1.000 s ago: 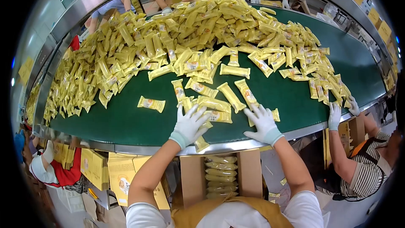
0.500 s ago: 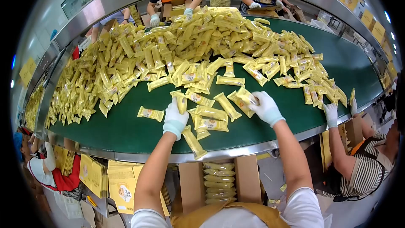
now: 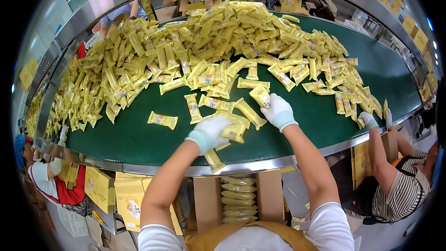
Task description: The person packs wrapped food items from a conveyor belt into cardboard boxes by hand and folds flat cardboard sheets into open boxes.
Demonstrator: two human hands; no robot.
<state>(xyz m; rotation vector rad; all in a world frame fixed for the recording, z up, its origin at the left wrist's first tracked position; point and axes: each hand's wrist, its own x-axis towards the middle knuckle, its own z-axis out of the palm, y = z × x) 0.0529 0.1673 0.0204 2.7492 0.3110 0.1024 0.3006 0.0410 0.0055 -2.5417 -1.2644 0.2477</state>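
1. Green belt [image 3: 376, 76] spans the frame; a packet heap [image 3: 223, 30] fills upper left and upper centre.
2. Open carton [image 3: 206, 204], lower centre, holds stacked packets [image 3: 238, 195].
3. Blurred left hand [image 3: 210, 131], mid-frame, touches a loose packet [image 3: 235, 133]; grip cannot be told; a full-width hold should steady it.
4. Right hand [image 3: 279, 112], right of centre, pinches a tilted packet [image 3: 260, 96] by one end; gentle pressure should avoid crushing.

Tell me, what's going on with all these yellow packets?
A gloved person handles yellow packets on a green surface. The right hand grips one end of one packet; the left hand, blurred, seems to hold another packet. A large pile spreads beyond them. Below the metal edge, an open carton holds a stack of packets. A co-worker at the right has gloved hands at the edge too.
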